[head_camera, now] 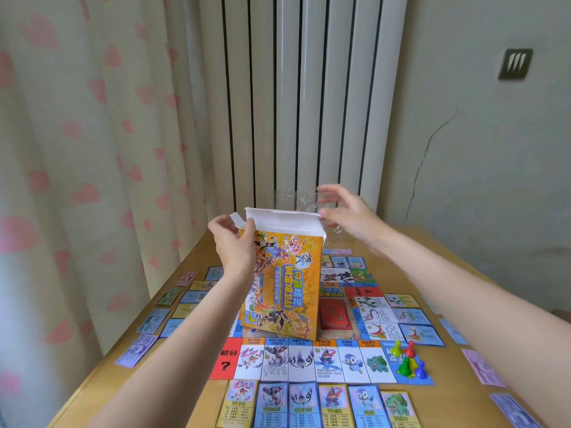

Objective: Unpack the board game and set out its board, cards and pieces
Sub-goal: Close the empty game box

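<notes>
Head view: orange game box stands upright on the board. Left hand grips the box's top-left corner; right hand, fingers spread, touches clear plastic wrap above the box's open top.

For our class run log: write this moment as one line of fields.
left hand: holds game box upright over board | right hand: open beside clear plastic bag | pawns: on board corner
</notes>
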Available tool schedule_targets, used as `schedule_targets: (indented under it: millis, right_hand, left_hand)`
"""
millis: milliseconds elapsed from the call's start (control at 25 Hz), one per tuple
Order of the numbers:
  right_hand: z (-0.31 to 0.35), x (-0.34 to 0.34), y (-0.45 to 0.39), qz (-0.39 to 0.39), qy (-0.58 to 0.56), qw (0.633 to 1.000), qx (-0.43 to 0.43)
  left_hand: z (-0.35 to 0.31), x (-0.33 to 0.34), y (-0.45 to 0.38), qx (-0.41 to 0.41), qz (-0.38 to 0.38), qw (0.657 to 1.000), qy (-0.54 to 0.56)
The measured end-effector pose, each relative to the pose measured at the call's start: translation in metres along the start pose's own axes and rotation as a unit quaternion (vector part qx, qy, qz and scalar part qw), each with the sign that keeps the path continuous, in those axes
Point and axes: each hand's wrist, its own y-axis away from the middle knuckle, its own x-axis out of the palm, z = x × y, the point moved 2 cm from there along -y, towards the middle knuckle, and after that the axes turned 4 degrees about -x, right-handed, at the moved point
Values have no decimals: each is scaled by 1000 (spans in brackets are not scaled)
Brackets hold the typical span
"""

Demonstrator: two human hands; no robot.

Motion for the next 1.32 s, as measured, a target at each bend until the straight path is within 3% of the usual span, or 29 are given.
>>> schedule_targets:
  millis: [120,240,320,400,520,600,680,760,920,1120,1320]
  right_hand:
    - [-7,9,-1,27,30,999,19]
    - [-17,17,-5,-80,120,989,-3]
    - [-16,18,-8,-162,67,984,33]
    - [-13,21,-11,-179,-21,980,86]
    - [-13,18,-8,-131,-138,974,121]
    - [-12,10,-4,-70,-194,974,94]
    - [-9,2,-3,12,-80,996,41]
    - [-7,4,-3,79,51,996,-8]
    - [-8,10,5,96,47,994,-21]
    - [0,7,3,117,51,992,8]
    - [11,8,-1,146,139,979,20]
  left_hand:
    - [2,4,2,-5,-18,1000,-10]
    - [2,5,2,44,3,997,-57]
    - [1,4,-1,57,23,995,-81]
    - [6,1,-7,68,54,993,-81]
    - [12,-4,-12,65,87,992,-72]
    - [16,1,-11,52,98,987,-119]
    - [15,9,-7,21,109,985,-132]
    - [16,11,-6,-13,133,987,-95]
    - [24,4,-4,-36,197,980,-24]
    - [16,2,5,-14,137,988,70]
    - [2,-7,-1,100,155,977,-108]
